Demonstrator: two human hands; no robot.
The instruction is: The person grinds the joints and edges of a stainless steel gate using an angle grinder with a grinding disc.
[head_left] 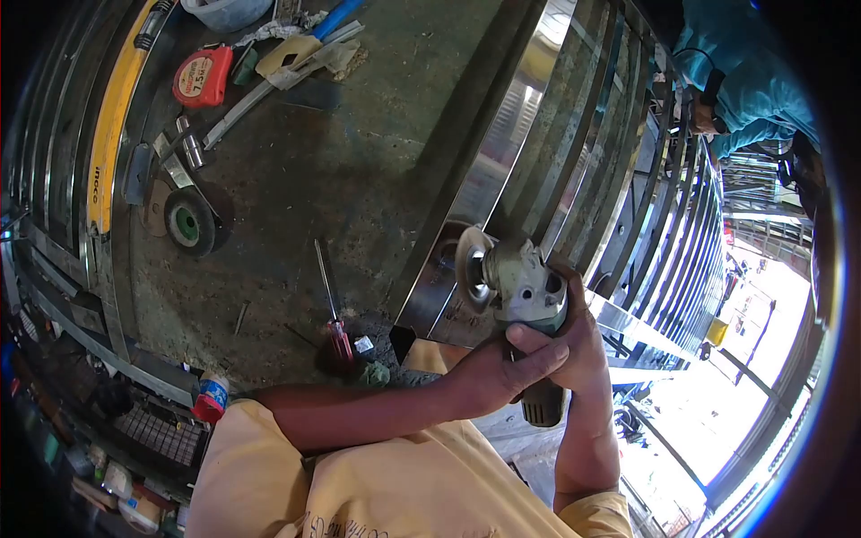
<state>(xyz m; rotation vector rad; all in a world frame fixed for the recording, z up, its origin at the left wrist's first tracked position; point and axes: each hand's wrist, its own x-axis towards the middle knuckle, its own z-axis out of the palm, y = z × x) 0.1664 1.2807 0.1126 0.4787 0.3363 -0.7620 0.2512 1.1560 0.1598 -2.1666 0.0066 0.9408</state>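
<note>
My left hand (pixel 520 359) is wrapped around the body of an angle grinder (pixel 529 291), its thumb lying across the tool. From the other side my right hand (pixel 581 332) grips the same grinder, with fingers up beside the gear head. The grinder's disc (pixel 473 269) points left and overlaps a shiny square metal tube (pixel 491 170) in this view. That tube's open end lies close to my left forearm. On the bench to the left is a screwdriver (pixel 334 314) with a red handle.
The dark workbench (pixel 296 188) carries a red tape measure (pixel 203 77), a grinding wheel (pixel 188 221), a blue-handled tool (pixel 309 40) and a yellow spirit level (pixel 117 125). Metal bars form a frame (pixel 664 224) on the right. A person in a teal sleeve (pixel 753 72) is beyond it.
</note>
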